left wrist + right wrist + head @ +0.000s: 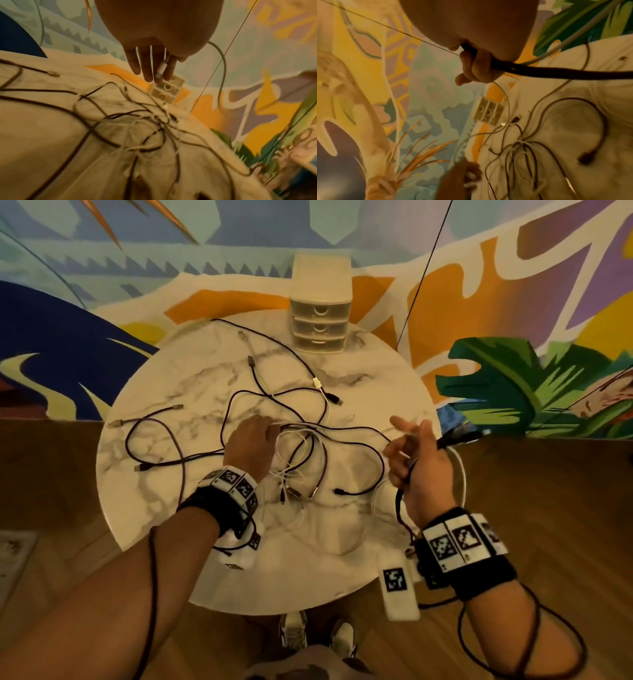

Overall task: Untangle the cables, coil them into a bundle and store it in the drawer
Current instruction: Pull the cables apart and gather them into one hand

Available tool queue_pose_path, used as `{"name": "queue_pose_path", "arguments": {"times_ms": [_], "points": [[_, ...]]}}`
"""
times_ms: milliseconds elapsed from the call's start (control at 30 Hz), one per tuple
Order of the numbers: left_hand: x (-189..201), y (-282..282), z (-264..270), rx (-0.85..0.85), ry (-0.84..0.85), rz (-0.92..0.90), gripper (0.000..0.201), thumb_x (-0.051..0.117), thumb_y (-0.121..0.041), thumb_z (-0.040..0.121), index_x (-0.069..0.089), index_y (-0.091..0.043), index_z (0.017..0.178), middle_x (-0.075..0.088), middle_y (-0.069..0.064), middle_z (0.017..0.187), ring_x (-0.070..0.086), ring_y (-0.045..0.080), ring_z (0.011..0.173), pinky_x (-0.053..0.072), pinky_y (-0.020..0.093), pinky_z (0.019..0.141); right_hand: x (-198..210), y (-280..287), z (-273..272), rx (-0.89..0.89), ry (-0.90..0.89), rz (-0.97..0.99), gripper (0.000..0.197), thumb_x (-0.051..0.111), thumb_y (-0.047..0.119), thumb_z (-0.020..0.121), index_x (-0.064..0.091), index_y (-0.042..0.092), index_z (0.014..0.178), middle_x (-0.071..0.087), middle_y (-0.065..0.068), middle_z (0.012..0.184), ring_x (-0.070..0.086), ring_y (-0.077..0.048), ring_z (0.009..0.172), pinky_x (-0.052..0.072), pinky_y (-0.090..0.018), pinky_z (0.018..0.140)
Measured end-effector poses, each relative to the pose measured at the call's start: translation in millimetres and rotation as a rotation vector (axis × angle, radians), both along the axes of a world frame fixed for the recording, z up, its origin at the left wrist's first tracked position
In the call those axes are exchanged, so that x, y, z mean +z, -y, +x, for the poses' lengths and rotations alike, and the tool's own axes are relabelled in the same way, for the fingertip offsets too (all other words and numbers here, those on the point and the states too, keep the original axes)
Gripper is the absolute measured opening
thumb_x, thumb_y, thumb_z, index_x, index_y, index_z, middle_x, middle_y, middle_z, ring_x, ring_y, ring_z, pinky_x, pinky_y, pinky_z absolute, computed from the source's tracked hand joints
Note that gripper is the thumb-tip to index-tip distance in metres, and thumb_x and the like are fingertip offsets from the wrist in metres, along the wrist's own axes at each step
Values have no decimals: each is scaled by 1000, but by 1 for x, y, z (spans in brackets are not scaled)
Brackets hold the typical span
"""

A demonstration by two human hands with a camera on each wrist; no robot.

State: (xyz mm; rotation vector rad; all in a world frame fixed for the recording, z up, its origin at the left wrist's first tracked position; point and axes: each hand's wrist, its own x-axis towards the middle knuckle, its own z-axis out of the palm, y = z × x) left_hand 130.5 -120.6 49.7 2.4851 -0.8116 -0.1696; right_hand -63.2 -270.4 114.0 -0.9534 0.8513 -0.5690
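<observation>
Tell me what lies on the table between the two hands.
In the head view, between the left hand and right hand lies the cable tangle, white and dark loops crossing on the marble table.

Tangled dark and white cables (301,446) on table, closed drawer unit (320,316) behind

The cables (301,446) lie tangled on the table (376,392), spreading from its centre to its left side. The drawer unit (320,313) stands at the far edge, behind the tangle, drawers closed.
</observation>
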Motion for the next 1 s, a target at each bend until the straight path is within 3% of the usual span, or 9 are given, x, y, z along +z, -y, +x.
{"name": "queue_pose_path", "arguments": {"times_ms": [100, 167, 267, 467, 533, 600, 733, 867, 1000], "points": [[18, 2, -12, -73, 1, -164, 26, 42, -27, 95, 61, -10, 90, 65, 13, 93, 58, 30, 89, 41, 37, 78, -19, -7, 1, 54, -26, -5, 46, 31, 41, 102, 61, 11, 119, 56, 0, 60, 25, -7, 41, 19, -16, 37], [21, -3, -23, -179, -109, -81, 27, 40, -34, 95, 51, -16, 78, 64, 9, 80, 57, 27, 77, 42, 38, 70, -26, -4, -1, 29, -38, -25, 44, 32, 38, 102, 63, 10, 116, 58, 1, 61, 25, -7, 40, 19, -17, 36], [26, -11, -26, -269, -269, 63, 21, 47, -32, 95, 48, -14, 83, 60, 6, 75, 52, 20, 67, 42, 38, 64, -33, 16, -11, -95, -59, -63, 44, 32, 36, 103, 64, 8, 113, 58, 0, 63, 26, -6, 37, 21, -16, 35], [45, 13, -51, -434, -308, -114, 23, 41, -24, 95, 51, -20, 74, 52, -8, 66, 49, 8, 65, 31, 24, 61, -69, 52, -62, -268, -330, -118, 50, 33, 43, 101, 67, 6, 105, 60, 4, 52, 36, -5, 36, 26, -20, 38], [50, 28, -59, -301, -345, -259, 25, 41, -20, 98, 57, -15, 79, 51, -10, 59, 49, 1, 58, 33, 20, 57, -88, 53, -89, -205, -504, -116, 56, 33, 49, 99, 70, 8, 92, 58, 3, 48, 38, -7, 36, 28, -23, 41], [58, 41, -64, -179, -340, -368, 19, 44, -24, 97, 56, -12, 89, 51, -6, 59, 45, 6, 53, 34, 28, 55, -102, 49, -114, -43, -623, -132, 63, 33, 55, 96, 73, 11, 77, 54, 0, 47, 38, -8, 34, 28, -24, 44], [78, 68, -92, -193, -413, -365, 12, 40, -23, 94, 43, -12, 98, 41, -4, 58, 35, 15, 50, 29, 33, 54, -97, 37, -150, 183, -758, -220, 67, 44, 50, 95, 61, 5, 49, 46, 3, 31, 42, -3, 28, 33, -23, 48], [96, 87, -126, -351, -227, -235, 9, 42, -18, 93, 47, -10, 93, 55, 3, 69, 49, 21, 62, 37, 37, 60, -69, 28, -160, -43, -561, -303, 60, 39, 45, 97, 63, 4, 61, 54, -3, 47, 49, -11, 42, 41, -16, 44], [98, 95, -167, -676, -272, -182, 5, 58, -9, 84, 62, -12, 86, 61, -7, 75, 56, 3, 69, 42, 20, 64, -24, 21, -146, -114, -320, -546, 43, 36, 38, 100, 70, 14, 90, 61, 9, 73, 52, 2, 57, 41, -15, 56]]}}
